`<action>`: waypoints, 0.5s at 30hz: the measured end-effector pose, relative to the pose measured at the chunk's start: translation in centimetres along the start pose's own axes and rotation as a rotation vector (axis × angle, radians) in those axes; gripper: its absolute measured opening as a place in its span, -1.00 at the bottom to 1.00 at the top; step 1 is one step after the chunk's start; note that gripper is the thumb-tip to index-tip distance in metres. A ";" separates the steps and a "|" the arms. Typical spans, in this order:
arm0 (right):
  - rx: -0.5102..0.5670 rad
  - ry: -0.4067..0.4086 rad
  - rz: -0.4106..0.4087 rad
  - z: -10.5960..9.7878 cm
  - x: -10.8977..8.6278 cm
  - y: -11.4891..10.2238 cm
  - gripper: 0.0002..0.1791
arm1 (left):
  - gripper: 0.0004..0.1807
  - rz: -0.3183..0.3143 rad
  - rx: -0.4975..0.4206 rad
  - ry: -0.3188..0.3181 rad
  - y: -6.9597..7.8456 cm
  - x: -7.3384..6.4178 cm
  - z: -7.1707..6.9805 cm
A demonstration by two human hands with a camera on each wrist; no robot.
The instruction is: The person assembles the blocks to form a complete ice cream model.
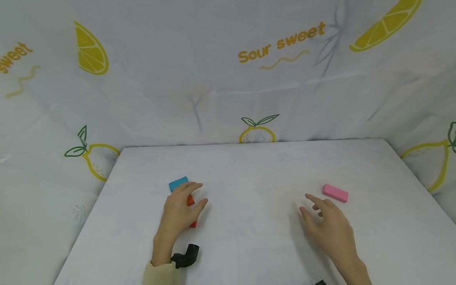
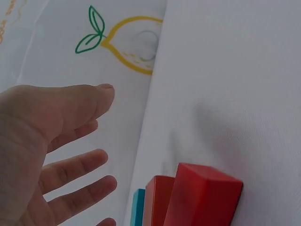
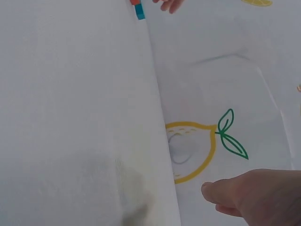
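My left hand (image 1: 179,209) hovers over a row of blocks on the left of the white table, thumb and fingers apart and nothing between them. Past its fingers shows a blue block (image 1: 178,183); parts of an orange block (image 1: 190,200) and a red block (image 1: 193,224) peek out beside the thumb. In the left wrist view the red block (image 2: 202,195) stands nearest, with the orange block (image 2: 157,200) and the blue block (image 2: 137,207) behind it. My right hand (image 1: 331,229), fingers loosely bent and empty, is nearest to a pink block (image 1: 335,193), which lies just beyond it.
The white table (image 1: 246,174) meets a lemon-printed cloth (image 1: 171,79) along its back edge and at both sides. A black curved piece (image 1: 187,256) sits at my left wrist, and a bit of another dark piece (image 1: 320,282) shows by the right forearm.
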State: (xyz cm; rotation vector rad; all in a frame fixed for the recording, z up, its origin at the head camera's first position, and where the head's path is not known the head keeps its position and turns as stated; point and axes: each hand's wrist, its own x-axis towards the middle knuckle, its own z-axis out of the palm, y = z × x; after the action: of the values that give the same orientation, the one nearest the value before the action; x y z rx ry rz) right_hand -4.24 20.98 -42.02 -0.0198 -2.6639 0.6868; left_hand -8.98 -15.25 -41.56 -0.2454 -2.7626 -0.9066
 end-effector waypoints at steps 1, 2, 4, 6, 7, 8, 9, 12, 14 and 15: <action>-0.004 -0.013 0.015 -0.1 0.0 0.2 -0.57 | -0.53 -0.016 -0.003 -0.011 -0.2 0.0 -0.1; -0.009 -0.027 0.030 -0.2 -0.1 0.3 -0.56 | -0.52 -0.031 -0.003 -0.022 -0.5 0.0 -0.2; -0.018 -0.052 0.059 -0.4 -0.2 0.6 -0.56 | -0.51 -0.052 0.000 -0.035 -0.9 -0.1 -0.4; -0.024 -0.061 0.078 -0.5 -0.3 0.9 -0.56 | -0.50 -0.064 -0.003 -0.037 -1.4 -0.1 -0.6; -0.028 -0.061 0.084 -0.5 -0.4 1.0 -0.56 | -0.50 -0.065 -0.003 -0.036 -1.6 -0.1 -0.7; -0.032 -0.057 0.088 -0.5 -0.4 1.1 -0.57 | -0.50 -0.067 -0.001 -0.034 -1.8 -0.1 -0.8; -0.034 -0.051 0.089 -0.5 -0.5 1.3 -0.57 | -0.49 -0.072 -0.002 -0.031 -2.0 -0.2 -0.9; -0.041 -0.030 0.086 -0.5 -0.5 1.6 -0.57 | -0.49 -0.084 -0.002 -0.021 -2.6 -0.3 -1.3; -0.047 -0.019 0.080 -0.6 -0.5 1.8 -0.57 | -0.48 -0.089 0.004 -0.016 -2.9 -0.3 -1.5; -0.047 -0.015 0.081 -0.6 -0.5 1.8 -0.57 | -0.48 -0.094 0.007 -0.015 -3.0 -0.3 -1.7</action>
State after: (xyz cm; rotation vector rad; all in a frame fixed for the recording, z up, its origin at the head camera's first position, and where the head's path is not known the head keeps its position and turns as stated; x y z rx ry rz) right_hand -3.70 22.82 -42.58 -0.1365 -2.7061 0.6519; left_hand -9.15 -18.70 -42.03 -0.1224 -2.8109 -0.9210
